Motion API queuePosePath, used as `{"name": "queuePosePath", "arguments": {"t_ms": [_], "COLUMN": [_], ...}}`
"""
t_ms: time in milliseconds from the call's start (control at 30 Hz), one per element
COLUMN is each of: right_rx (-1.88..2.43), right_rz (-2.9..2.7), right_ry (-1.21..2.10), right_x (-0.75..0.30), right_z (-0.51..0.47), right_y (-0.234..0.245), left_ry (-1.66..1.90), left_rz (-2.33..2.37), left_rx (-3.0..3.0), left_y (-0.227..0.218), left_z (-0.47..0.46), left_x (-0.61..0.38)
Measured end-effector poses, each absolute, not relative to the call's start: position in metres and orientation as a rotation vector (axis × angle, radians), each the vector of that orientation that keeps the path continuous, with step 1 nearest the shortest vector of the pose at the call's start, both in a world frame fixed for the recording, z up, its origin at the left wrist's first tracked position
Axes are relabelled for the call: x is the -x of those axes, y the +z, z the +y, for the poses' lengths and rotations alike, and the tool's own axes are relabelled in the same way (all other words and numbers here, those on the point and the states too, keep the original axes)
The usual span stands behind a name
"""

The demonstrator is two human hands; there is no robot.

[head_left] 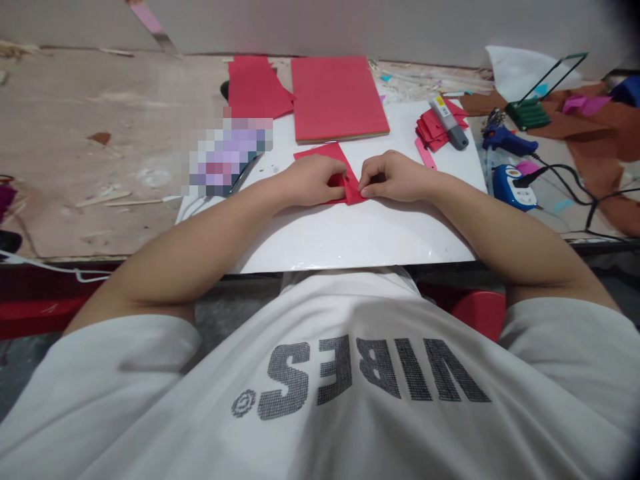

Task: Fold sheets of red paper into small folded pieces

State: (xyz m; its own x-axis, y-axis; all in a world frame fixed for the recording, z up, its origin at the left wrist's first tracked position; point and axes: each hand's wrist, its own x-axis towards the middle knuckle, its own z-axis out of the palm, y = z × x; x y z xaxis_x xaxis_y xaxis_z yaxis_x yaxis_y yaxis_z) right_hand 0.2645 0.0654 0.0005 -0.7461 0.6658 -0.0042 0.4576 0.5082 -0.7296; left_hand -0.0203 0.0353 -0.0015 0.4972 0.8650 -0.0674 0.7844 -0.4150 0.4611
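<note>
On the white board [360, 240] lies a small piece of red paper [327, 155], partly folded at its right end. My left hand [314, 180] rests over its left part, fingers curled and pinching the paper near the fold. From the other side my right hand [393, 176] pinches the paper's right corner between thumb and fingertips. Part of the sheet is hidden under the left hand. Just beyond the hands sits a thick red pad or stack of paper [340, 97].
Red cut sheets [257, 90] lie at back left, near a blurred purple object [227, 160]. At right are small red pieces [431, 130] under a grey cutter [449, 121], a blue glue gun [510, 141], a blue power socket [515, 188] with cords, and a green stand [529, 113].
</note>
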Motion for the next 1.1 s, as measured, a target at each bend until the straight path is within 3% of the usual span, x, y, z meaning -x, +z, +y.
{"name": "queuePosePath", "arguments": {"t_ms": [333,567,900,1100], "right_rx": [0.961,1.015,0.986,0.963], "right_rz": [-2.510,-2.492,-2.524,-2.568], "right_ry": [1.031,1.043,0.993,0.931], "right_x": [-0.264,-0.263,-0.264,-0.266], "right_z": [0.063,0.062,0.063,0.064], "right_y": [0.003,0.004,0.002,-0.001], "left_ry": [0.202,0.461,0.054,0.030], "left_rz": [1.312,1.320,1.313,1.386], "left_rx": [-2.446,-2.471,-2.465,-2.409], "left_y": [-0.009,-0.007,0.030,0.032], "left_z": [0.048,0.046,0.020,0.017], "left_x": [0.031,0.034,0.032,0.027]}}
